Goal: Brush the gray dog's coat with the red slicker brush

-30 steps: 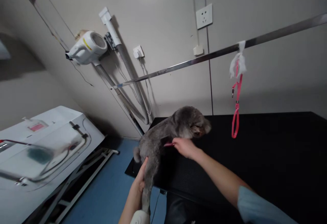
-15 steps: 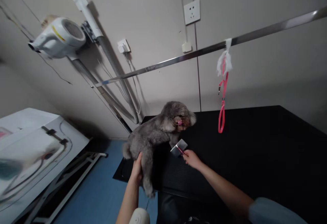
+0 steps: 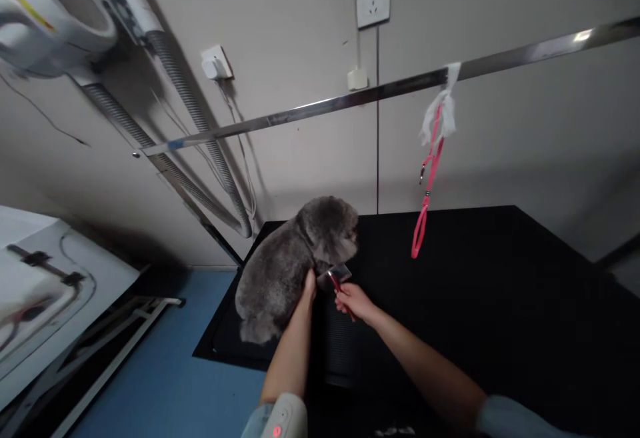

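Observation:
A grey curly-coated dog [image 3: 280, 271] is on the black grooming table [image 3: 450, 305], its head turned toward the wall. My left hand [image 3: 309, 287] grips the dog low at the chest, by the front leg; the fingertips are hidden in the coat. In my right hand [image 3: 354, 299] is a slicker brush [image 3: 341, 274], its red handle between closed fingers. The brush head is just under the dog's head, close to my left hand; whether it touches the coat I cannot tell.
A metal bar [image 3: 320, 111] crosses above the table, with a pink leash loop [image 3: 421, 225] hanging from white cloth. On the wall at left are a dryer [image 3: 60, 18] and its grey hose [image 3: 185, 91]. A white tub [image 3: 75, 285] stands left.
My left hand has moved from the dog's hind leg to its chest. The dog has turned its rear toward me and its head away. The brush has come left, nearer the dog.

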The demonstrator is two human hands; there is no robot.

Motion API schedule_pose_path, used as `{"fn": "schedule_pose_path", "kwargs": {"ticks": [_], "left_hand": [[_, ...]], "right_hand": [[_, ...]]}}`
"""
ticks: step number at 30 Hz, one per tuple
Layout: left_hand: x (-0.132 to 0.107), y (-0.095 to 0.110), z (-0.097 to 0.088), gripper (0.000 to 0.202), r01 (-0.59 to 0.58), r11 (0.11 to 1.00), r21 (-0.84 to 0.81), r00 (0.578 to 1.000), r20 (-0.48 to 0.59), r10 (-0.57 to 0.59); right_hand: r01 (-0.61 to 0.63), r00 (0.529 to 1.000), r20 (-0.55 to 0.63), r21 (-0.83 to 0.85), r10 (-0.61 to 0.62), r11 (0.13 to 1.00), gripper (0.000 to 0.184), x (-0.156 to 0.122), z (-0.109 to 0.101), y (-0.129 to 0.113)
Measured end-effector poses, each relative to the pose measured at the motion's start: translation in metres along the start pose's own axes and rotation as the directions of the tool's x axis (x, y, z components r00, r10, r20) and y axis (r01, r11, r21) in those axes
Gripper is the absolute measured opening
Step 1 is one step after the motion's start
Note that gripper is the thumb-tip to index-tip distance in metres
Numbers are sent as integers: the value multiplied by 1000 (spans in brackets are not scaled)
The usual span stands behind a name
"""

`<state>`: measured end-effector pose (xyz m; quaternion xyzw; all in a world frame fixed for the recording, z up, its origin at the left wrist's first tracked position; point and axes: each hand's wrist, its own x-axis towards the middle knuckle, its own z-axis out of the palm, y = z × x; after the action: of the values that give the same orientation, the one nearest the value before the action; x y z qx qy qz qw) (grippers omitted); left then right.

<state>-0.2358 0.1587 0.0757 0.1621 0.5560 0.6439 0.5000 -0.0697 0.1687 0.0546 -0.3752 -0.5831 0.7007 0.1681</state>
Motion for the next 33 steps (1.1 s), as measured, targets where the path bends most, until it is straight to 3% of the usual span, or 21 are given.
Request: {"fn": "schedule_pose_path", "kwargs": {"ticks": [3,7,10,12,16,19,21,22,24,25,26,27,29,30,32,33], "left_hand": [[24,6,3,12,46,999,1,999,15,-46],[47,18,6,19,37,999,0,998,43,-37],[62,26,23,23,20,1000,13,999,41,-21],[62,25,36,25,21,999,26,999,42,-22],[32,12,45,25,139,986,96,974,166,-154],[-1,2,36,20,307,930,202,898,263,-354],[-19,-4,30,19,358,905,229,855,309,-416],[-27,-7,28,18,364,901,236,843,327,-426],[-40,-15,25,18,359,899,252,832,351,-430],[-45,-19,24,19,355,898,260,828,358,-431],[-50,-23,25,19,365,890,275,818,361,-447],[-54,-26,26,17,389,872,297,801,359,-480],[-60,-30,30,18,457,822,339,741,366,-563],[-63,-30,33,22,483,805,345,708,386,-591],[-67,-28,41,24,491,810,320,677,445,-586],[-69,-25,45,22,469,833,294,688,470,-553]], "right_hand": [[-65,998,-7,-2,65,998,10,9,-14,-4],[-208,977,50,-19,208,978,20,-19,-24,36],[-175,981,86,12,174,984,17,-51,-25,71],[-112,988,106,31,108,993,17,-64,-25,79],[-6,985,175,21,3,1000,18,-69,-22,50],[73,996,53,51,-76,996,15,-71,-17,24],[-26,999,41,114,21,993,16,-84,-12,23],[-140,986,108,138,126,980,18,-94,-10,28],[-351,902,312,127,298,928,22,-116,-6,38],[-390,869,375,119,322,913,24,-126,-5,42],[-374,872,386,129,301,918,26,-134,-4,44],[-314,906,343,156,246,937,28,-140,-3,43],[-156,978,172,212,120,965,30,-148,-2,41],[-132,988,114,228,108,965,29,-152,-1,41],[-245,966,140,247,216,937,28,-160,1,44],[-330,938,201,255,284,909,28,-166,2,46]]}}
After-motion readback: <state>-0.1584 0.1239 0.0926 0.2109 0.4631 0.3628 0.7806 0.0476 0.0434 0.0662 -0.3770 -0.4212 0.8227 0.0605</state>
